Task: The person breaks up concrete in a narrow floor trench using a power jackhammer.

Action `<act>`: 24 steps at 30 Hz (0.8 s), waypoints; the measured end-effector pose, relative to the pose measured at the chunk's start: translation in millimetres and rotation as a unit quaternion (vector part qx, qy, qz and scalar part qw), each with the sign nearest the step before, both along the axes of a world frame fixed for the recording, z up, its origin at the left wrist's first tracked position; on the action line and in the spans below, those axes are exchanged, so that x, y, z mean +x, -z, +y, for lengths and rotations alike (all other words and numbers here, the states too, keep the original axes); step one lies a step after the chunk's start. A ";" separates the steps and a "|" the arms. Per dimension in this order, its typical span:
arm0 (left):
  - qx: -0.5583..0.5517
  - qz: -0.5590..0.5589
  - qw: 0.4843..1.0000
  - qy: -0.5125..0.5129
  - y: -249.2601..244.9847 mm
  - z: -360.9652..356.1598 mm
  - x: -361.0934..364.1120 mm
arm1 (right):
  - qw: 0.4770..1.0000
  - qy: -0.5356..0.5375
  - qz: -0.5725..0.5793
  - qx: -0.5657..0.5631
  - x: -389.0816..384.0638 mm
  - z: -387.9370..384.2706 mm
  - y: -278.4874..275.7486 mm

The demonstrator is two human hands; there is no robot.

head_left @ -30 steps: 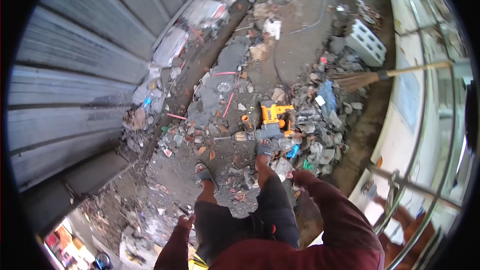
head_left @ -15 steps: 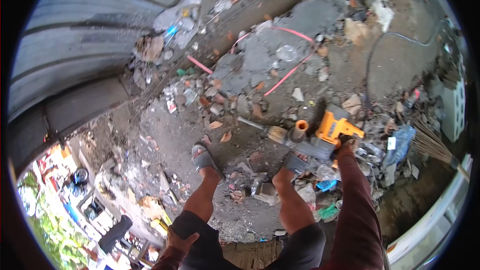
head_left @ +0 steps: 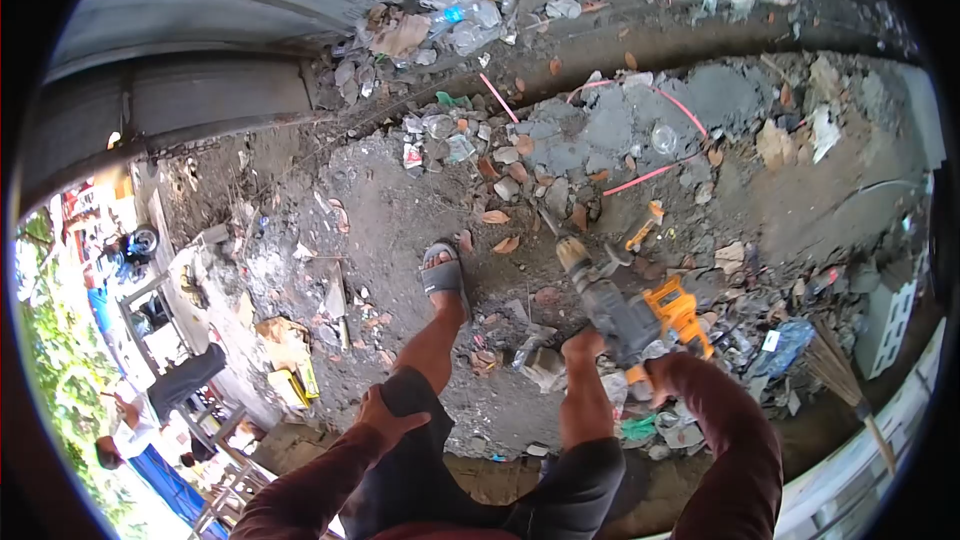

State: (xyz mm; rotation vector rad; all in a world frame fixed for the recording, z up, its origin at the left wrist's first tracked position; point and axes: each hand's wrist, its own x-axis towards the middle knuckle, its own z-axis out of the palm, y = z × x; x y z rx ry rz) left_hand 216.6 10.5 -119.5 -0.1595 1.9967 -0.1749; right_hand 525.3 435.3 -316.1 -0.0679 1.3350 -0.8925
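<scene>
A yellow-and-grey rotary hammer point(head_left: 625, 315) lies tilted over the rubble in front of my right foot, its chisel bit point(head_left: 549, 223) pointing up and left. My right hand point(head_left: 657, 380) is closed around its rear handle. A yellow side handle point(head_left: 645, 226) sticks out near the front of the tool. My left hand point(head_left: 388, 420) rests on my left knee, thumb apart from the fingers, holding nothing. Grey slide sandals are on my feet; the left sandal point(head_left: 443, 275) stands on bare dirt, while the tool hides most of the right foot.
Broken concrete and litter surround me. Pink strapping point(head_left: 640, 180) lies ahead on a grey concrete slab point(head_left: 625, 130). To the right are a stick broom point(head_left: 840, 370) and a pale hollow block point(head_left: 888, 325). Corrugated metal point(head_left: 230, 0) stands at upper left; a person point(head_left: 125, 435) is at lower left.
The rotary hammer has swung so its bit points further up, and its side handle now shows from the side. My right hand has moved down and left; my view has shifted.
</scene>
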 end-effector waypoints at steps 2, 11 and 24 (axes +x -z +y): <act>0.000 -0.014 1.000 -0.012 -4.4 -4.6 -2.1 | 0.989 0.122 0.029 0.075 -48.0 -16.8 -74.4; -0.031 -0.009 0.999 -0.025 -17.1 -23.0 -8.2 | 0.941 0.184 0.196 0.206 -200.8 -62.5 -214.8; 0.107 -0.037 0.994 0.006 7.3 -54.3 -25.5 | 0.933 0.212 0.230 0.178 -242.3 -79.1 -288.6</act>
